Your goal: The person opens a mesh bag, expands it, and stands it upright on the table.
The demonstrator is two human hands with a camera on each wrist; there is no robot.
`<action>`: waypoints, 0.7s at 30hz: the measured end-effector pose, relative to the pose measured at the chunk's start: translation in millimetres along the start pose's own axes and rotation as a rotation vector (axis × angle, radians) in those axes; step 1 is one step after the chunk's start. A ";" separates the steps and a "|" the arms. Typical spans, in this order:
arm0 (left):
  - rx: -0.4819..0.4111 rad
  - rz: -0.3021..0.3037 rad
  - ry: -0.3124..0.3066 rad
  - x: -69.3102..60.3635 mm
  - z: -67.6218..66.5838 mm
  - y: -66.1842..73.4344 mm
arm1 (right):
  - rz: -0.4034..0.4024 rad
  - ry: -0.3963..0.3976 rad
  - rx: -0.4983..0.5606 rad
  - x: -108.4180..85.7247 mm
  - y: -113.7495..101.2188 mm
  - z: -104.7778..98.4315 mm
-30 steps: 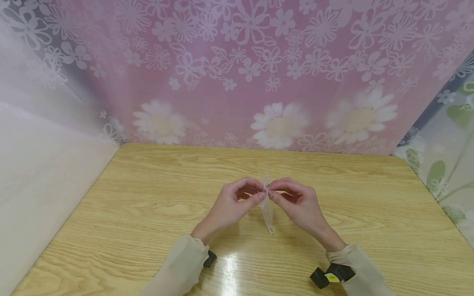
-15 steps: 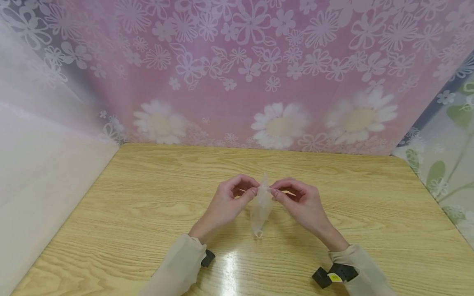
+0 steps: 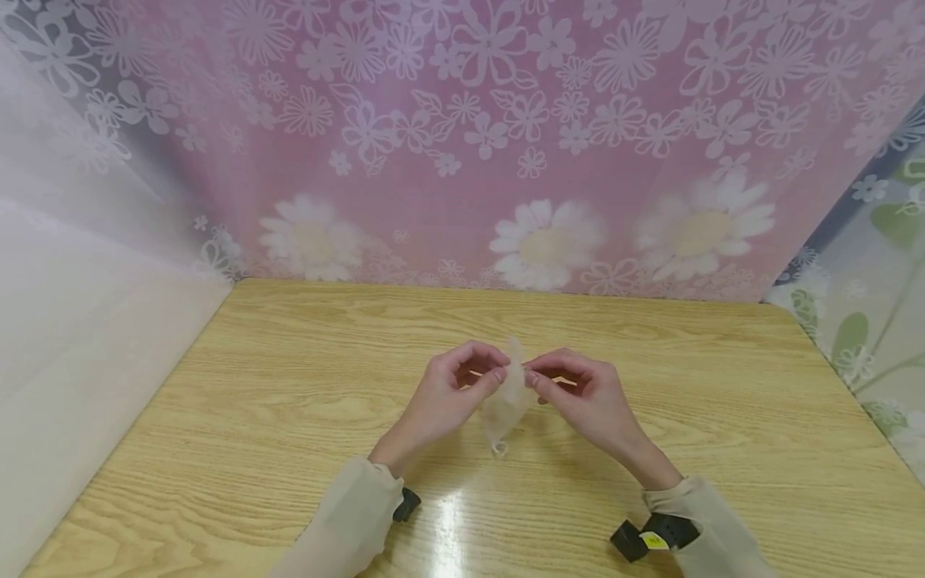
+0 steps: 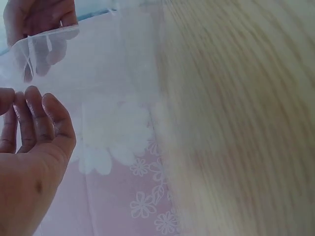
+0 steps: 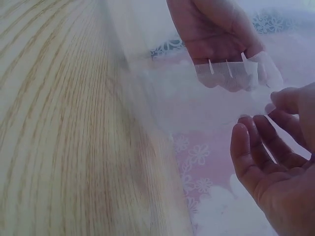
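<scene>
Over the tabletop, the left hand pinches the sheer pouch at its 9 o'clock side, thumb meeting fingertips; the right hand pinches at 3. Wood grain stretches outward to the 9 and 3 o'clock edges; at 12, the tabletop's far edge meets flowered curtain.

Whitish pouch, yellow-tan wood-grained table, pink curtain with white flowers, beige sleeves.
</scene>
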State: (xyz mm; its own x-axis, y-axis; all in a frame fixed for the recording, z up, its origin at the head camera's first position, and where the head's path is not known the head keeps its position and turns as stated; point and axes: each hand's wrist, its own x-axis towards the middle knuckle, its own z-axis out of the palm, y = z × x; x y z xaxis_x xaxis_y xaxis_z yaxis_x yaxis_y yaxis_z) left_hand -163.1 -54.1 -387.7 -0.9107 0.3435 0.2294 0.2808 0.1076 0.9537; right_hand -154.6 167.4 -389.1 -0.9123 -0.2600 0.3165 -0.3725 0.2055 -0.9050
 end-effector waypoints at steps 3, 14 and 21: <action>0.016 -0.006 -0.003 -0.1 0.6 0.6 | -0.009 0.009 -0.008 0.7 0.1 1.1; 0.146 -0.037 -0.006 -0.2 0.7 -0.5 | -0.002 0.045 -0.043 1.2 -0.9 4.0; 0.070 -0.091 -0.005 -1.0 0.4 -1.7 | 0.031 0.056 -0.058 0.7 -4.7 1.9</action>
State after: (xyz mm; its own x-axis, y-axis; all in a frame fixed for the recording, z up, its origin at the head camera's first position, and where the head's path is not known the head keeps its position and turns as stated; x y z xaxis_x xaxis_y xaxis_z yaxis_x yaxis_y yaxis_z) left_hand -162.5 -54.3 -389.7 -0.9319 0.3340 0.1413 0.2177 0.2036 0.9546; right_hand -153.2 164.5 -385.2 -0.9308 -0.2002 0.3057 -0.3521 0.2675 -0.8969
